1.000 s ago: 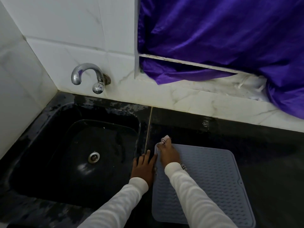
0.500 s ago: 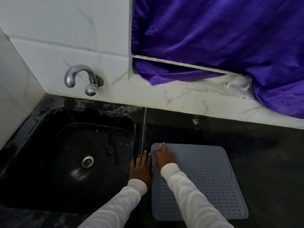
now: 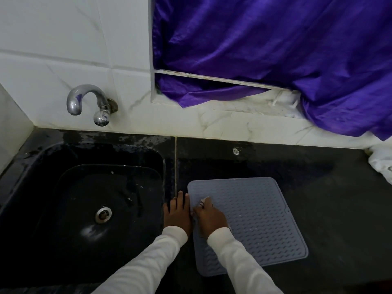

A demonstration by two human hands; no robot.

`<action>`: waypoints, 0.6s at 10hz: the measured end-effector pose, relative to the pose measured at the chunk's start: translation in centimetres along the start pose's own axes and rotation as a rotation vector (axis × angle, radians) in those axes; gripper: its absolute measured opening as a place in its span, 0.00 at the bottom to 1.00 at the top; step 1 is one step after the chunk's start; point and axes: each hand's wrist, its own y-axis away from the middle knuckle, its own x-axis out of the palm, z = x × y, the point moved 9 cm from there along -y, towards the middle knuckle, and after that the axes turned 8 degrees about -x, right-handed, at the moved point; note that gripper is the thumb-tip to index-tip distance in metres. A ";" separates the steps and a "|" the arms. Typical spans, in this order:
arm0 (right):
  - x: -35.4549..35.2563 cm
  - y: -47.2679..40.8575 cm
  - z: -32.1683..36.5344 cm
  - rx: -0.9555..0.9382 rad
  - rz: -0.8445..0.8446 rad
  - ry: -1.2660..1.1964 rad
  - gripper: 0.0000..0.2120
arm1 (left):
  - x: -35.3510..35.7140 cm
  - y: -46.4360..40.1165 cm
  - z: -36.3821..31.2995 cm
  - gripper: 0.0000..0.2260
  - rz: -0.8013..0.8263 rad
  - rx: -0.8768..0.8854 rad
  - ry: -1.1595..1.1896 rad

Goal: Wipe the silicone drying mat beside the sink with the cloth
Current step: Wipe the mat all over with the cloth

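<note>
A grey ribbed silicone drying mat [image 3: 258,219] lies flat on the black counter just right of the sink. My right hand [image 3: 210,217] rests on the mat's left part, fingers curled round a small white cloth [image 3: 205,200] of which only a corner shows past the fingertips. My left hand [image 3: 177,213] lies flat on the counter strip between sink and mat, fingers straight, touching the mat's left edge.
A black sink [image 3: 89,200] with a metal drain [image 3: 103,214] fills the left side, under a chrome tap [image 3: 89,103] on the white tiled wall. Purple fabric [image 3: 275,56] hangs over the ledge behind. A white crumpled cloth [image 3: 381,164] sits at the far right.
My right hand with the cloth has drawn back toward me from the mat's far left corner along its left part. My left hand has stayed beside the mat edge.
</note>
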 end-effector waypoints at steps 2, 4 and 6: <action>0.2 1.0 -0.3 0.011 -0.102 -0.079 0.18 | -0.6 0.3 0.3 0.30 -0.024 0.008 0.006; 1.3 -0.7 -0.9 0.069 -0.131 -0.129 0.24 | 0.2 0.0 0.3 0.29 0.012 0.028 0.031; -0.4 -4.3 0.7 -0.023 -0.123 0.028 0.19 | -0.8 0.2 0.1 0.32 -0.017 0.001 0.001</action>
